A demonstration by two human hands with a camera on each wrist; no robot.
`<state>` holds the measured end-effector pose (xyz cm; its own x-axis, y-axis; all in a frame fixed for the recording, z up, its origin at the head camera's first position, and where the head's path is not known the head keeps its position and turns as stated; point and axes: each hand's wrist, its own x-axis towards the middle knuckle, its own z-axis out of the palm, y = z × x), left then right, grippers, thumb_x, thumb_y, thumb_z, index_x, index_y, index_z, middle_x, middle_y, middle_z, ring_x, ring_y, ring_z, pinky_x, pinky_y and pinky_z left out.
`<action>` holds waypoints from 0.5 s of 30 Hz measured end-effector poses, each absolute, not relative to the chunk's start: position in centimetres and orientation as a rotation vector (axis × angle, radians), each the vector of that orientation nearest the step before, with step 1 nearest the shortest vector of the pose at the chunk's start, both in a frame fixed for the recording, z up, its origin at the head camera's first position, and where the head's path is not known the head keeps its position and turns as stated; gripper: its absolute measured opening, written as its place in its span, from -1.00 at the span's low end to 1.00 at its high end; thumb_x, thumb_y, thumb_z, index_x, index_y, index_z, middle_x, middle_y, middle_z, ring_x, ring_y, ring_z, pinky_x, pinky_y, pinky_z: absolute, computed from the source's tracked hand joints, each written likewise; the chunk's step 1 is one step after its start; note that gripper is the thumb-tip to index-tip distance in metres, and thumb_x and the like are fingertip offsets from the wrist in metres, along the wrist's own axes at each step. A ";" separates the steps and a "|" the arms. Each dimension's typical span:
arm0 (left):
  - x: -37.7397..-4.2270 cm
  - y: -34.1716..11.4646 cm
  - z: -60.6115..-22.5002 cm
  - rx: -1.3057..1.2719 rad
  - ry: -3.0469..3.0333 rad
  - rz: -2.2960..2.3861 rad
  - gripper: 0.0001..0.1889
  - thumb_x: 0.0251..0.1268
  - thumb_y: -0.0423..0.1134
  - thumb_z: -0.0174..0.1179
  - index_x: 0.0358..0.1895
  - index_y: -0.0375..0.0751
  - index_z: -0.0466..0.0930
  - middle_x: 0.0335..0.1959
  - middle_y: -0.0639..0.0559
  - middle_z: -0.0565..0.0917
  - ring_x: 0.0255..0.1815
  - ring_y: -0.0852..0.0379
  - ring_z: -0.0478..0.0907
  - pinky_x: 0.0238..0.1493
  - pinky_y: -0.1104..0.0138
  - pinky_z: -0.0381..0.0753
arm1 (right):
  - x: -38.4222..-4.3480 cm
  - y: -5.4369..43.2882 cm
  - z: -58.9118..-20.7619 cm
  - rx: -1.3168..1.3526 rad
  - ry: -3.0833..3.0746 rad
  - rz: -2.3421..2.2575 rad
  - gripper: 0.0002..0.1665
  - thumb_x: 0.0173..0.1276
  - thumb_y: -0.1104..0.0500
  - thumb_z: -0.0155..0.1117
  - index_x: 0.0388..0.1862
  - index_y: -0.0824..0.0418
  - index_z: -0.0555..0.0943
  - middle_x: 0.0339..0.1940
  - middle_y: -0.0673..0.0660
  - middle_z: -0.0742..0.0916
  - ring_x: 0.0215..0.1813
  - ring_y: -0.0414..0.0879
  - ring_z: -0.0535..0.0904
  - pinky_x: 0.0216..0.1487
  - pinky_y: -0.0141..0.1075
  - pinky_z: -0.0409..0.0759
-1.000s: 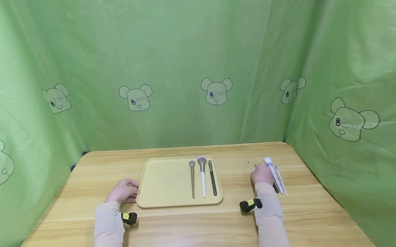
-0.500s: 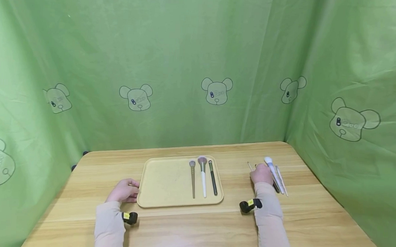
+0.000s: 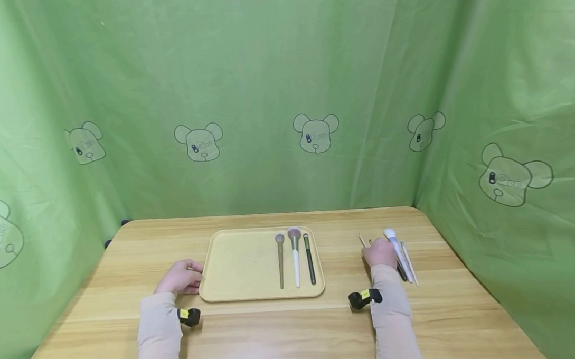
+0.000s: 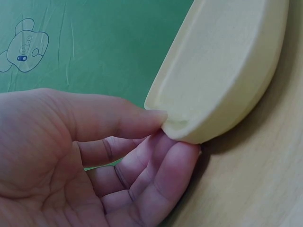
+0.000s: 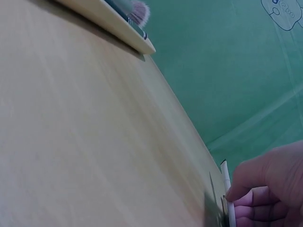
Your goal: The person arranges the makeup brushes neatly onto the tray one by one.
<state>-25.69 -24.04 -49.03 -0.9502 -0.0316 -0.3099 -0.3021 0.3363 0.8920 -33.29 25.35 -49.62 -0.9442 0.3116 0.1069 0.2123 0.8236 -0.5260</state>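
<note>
My left hand [image 3: 181,277] pinches the left rim of a cream tray [image 3: 240,296], thumb on top and fingers curled beneath, as the left wrist view [image 4: 137,142] shows. On the tray lie a brown-handled makeup brush [image 3: 280,261], a white-handled fluffy brush [image 3: 295,259] and a slim black brush [image 3: 310,259]. To the right of the tray, my right hand [image 3: 380,252] pinches a thin white makeup brush [image 5: 226,175] between thumb and fingers. Most of its handle is hidden by the hand. A white-tipped brush [image 3: 399,250] and a thin pale brush [image 3: 410,264] lie beside that hand.
A dark-handled brush [image 3: 401,272] shows partly from under the right hand. The wooden table [image 3: 272,332] ends at a green curtain [image 3: 262,94] at the back, with curtain on both sides too. Each wrist wears a small black camera [image 3: 365,297].
My right hand and the thin brush have shifted very slightly left. The left hand stays on the tray's rim, and the tray and its brushes lie as before.
</note>
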 end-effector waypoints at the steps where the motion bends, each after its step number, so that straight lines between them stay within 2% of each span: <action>1: -25.7 -24.0 -49.0 -0.301 2.364 1.656 -0.72 0.22 -0.50 0.09 0.00 -0.53 0.40 -0.43 -0.10 0.59 -0.49 0.13 0.56 -0.41 0.31 0.71 | -33.3 25.3 -49.6 -0.399 -2.818 0.775 -0.74 0.13 0.15 0.26 -0.56 0.34 0.51 -0.45 0.38 0.66 -0.40 0.21 0.59 -0.30 0.07 0.62; 8: -25.7 -24.1 -49.2 -0.302 2.351 1.672 -0.72 0.23 -0.51 0.08 -0.01 -0.53 0.39 -0.44 -0.09 0.58 -0.49 0.13 0.56 -0.41 0.31 0.70 | -33.2 24.9 -48.7 -0.316 -2.802 0.790 -0.70 0.15 0.12 0.29 -0.62 0.33 0.55 -0.55 0.29 0.69 -0.44 0.14 0.59 -0.28 0.04 0.62; 15: -25.7 -24.0 -49.1 -0.301 2.353 1.682 -0.72 0.22 -0.51 0.08 0.00 -0.54 0.39 -0.44 -0.09 0.58 -0.49 0.13 0.56 -0.40 0.30 0.71 | -33.1 24.5 -48.1 -0.269 -2.761 0.873 -0.68 0.15 0.12 0.26 -0.36 0.41 0.66 -0.34 0.37 0.75 -0.28 0.22 0.66 -0.11 0.07 0.63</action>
